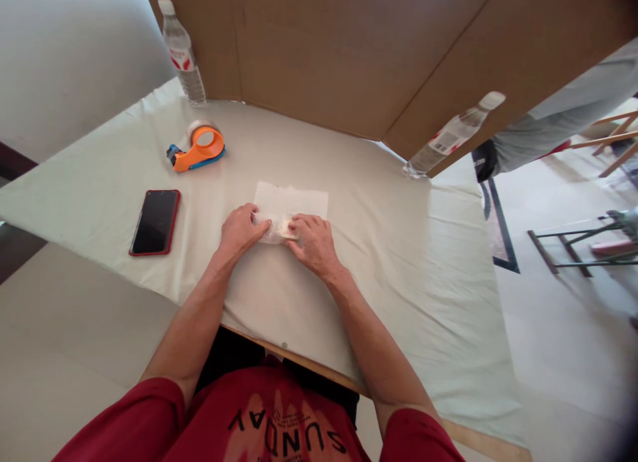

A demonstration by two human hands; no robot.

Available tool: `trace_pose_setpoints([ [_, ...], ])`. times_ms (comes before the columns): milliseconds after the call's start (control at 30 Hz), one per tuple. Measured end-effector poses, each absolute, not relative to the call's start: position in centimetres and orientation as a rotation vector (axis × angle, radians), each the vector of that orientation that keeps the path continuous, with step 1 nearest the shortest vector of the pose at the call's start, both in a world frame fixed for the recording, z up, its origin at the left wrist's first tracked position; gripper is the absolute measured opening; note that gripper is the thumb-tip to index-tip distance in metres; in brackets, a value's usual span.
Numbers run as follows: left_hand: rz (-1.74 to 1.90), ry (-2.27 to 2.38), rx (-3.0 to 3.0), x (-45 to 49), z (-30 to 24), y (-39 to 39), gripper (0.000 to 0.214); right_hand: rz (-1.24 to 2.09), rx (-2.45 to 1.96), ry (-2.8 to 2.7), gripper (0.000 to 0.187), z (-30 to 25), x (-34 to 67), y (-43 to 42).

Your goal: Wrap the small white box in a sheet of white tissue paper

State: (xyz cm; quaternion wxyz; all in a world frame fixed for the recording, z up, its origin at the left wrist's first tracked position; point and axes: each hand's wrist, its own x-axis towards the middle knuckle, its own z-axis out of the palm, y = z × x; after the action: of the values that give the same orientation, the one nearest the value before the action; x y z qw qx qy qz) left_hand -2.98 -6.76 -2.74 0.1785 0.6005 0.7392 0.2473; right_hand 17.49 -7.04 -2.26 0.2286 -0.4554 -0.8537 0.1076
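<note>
Mid-table [399, 249], the left hand [242, 229] pinches the paper sheet [294, 199] by its six o'clock edge, the right hand [313, 239] nips a small tan piece [288, 228] there with bent fingers, the twelve o'clock half lying flat, seemingly barely started.

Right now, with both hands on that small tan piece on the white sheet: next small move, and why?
Probably pin with the left hand and smooth the wrap over the small tan piece with the right hand. Both hands meet on it at the near edge of the white sheet, and the wrap there looks crinkled; the tape dispenser lies well off to the left.
</note>
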Motion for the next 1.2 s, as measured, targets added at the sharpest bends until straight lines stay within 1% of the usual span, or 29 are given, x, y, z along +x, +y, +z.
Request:
trace_pose_setpoints([
  [200,0.71,2.075,1.709,-2.8,-2.9,-6.8,0.034,0.334,-1.246,-2.348,0.023,-2.4,17.5,-6.7],
  [400,0.613,2.129,1.709,-2.5,-2.8,-6.7,0.039,0.377,-1.207,-2.366,0.022,-2.1,17.9,-6.7],
  [667,0.588,2.128,1.74,-2.6,-2.9,-6.5,0.021,0.407,-1.167,-2.348,0.025,-2.7,18.2,-6.6],
  [833,0.67,2.12,1.611,-3.4,-2.1,-6.7,0.013,0.409,-1.194,-2.348,0.024,-2.6,18.1,-6.6],
  [1000,0.659,2.155,1.51,-5.0,-1.1,-8.6,0.019,0.44,-1.191,-2.341,0.022,-2.4,18.0,-6.6],
  [1200,0.695,1.988,1.257,-5.3,-2.0,-10.6,0.037,0.456,-1.198,-2.331,0.02,-2.2,17.9,-6.7],
])
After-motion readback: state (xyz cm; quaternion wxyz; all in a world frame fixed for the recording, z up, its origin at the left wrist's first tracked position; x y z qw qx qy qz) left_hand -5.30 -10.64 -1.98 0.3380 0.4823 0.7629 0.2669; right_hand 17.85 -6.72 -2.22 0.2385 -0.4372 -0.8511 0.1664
